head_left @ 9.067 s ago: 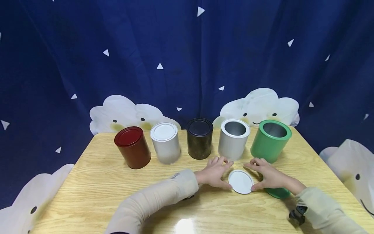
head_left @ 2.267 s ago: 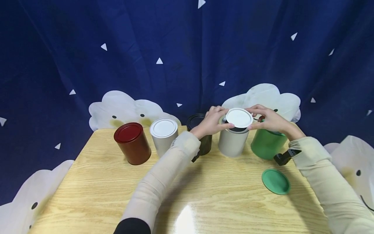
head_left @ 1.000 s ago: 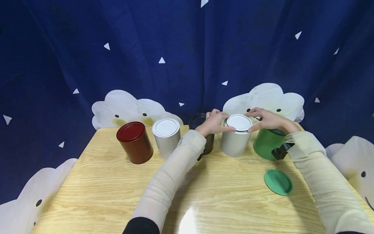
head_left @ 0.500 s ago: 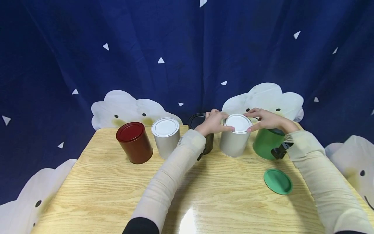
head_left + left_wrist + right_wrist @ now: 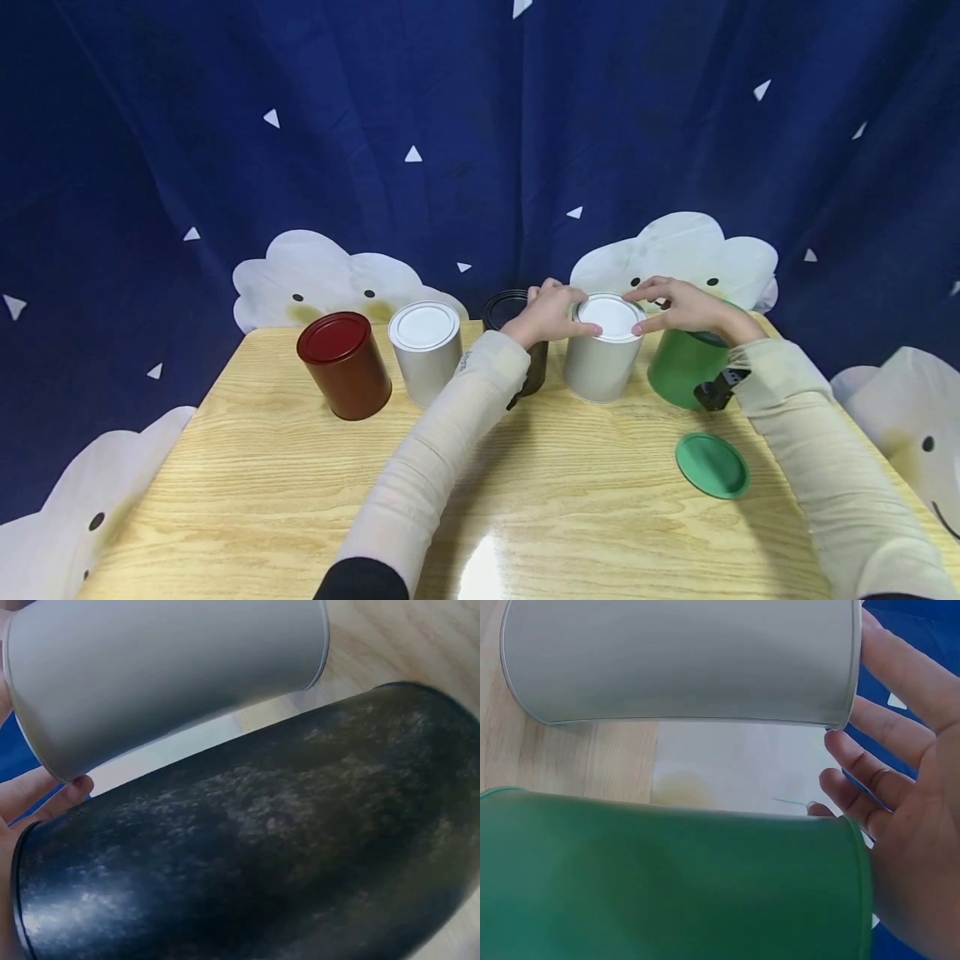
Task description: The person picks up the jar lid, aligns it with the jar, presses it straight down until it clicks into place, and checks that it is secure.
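A white lid [image 5: 610,317] sits on top of a white can [image 5: 602,367], its edge level with the can's rim. My left hand [image 5: 549,313] holds the lid's left edge, the thumb at the front and the fingers farther back. Across from it, my right hand [image 5: 681,307] holds the right edge the same way. In the right wrist view, the other fingers [image 5: 870,769] spread loosely beside the rim of the white can [image 5: 682,660]. A black can [image 5: 247,832] stands close under the left hand, and a green can [image 5: 686,371] is partly hidden behind the right wrist.
A loose green lid [image 5: 712,465] lies on the wooden table [image 5: 270,500] in front of the green can. To the left stand a lidded dark red can [image 5: 347,367] and another lidded white can [image 5: 427,350]. A dark blue curtain [image 5: 337,192] hangs behind.
The white lid has gone from the table up onto the white can, carried by both hands. Over the last second it has settled from slightly raised to level; the hands barely moved.
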A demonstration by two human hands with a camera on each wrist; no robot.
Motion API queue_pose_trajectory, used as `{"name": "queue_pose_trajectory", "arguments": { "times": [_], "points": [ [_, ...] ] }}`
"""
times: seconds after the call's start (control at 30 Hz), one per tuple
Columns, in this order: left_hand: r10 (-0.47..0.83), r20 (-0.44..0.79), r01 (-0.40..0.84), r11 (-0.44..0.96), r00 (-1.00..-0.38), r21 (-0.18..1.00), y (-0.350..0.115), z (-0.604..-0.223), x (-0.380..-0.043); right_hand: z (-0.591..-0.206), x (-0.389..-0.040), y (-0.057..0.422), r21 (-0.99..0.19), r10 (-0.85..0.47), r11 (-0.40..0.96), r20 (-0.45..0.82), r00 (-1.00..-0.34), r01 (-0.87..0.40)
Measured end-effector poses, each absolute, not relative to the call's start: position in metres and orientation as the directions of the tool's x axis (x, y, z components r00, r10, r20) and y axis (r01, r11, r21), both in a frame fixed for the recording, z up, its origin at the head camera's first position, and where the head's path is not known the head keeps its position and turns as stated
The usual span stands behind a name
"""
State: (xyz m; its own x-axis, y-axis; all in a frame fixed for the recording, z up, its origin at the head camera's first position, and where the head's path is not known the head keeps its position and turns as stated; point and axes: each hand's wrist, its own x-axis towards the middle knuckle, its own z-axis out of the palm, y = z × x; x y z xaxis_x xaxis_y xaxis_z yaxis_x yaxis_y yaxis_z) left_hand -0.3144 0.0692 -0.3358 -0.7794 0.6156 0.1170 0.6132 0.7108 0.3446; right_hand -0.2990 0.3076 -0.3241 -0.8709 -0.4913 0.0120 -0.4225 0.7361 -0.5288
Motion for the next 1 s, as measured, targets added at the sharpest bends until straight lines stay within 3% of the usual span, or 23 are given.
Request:
{"name": "queue_pose_trajectory", "arguments": {
  "times": [0.37,0.73,1.0],
  "points": [
    [0.616,0.055,0.602,0.743,-0.786,0.293,0.073,-0.331,-0.315,-0.323,-0.298,0.305,-0.515,-0.508,0.733,0.020,-0.861,-0.444],
    [0.595,0.142,0.610,0.754,-0.791,0.244,0.070,-0.332,-0.312,-0.319,-0.290,0.301,-0.423,-0.503,0.767,0.072,-0.861,-0.483],
    [0.594,0.111,0.600,0.756,-0.797,0.262,0.071,-0.329,-0.310,-0.319,-0.290,0.301,-0.409,-0.491,0.783,0.054,-0.869,-0.468]
  ]
}}
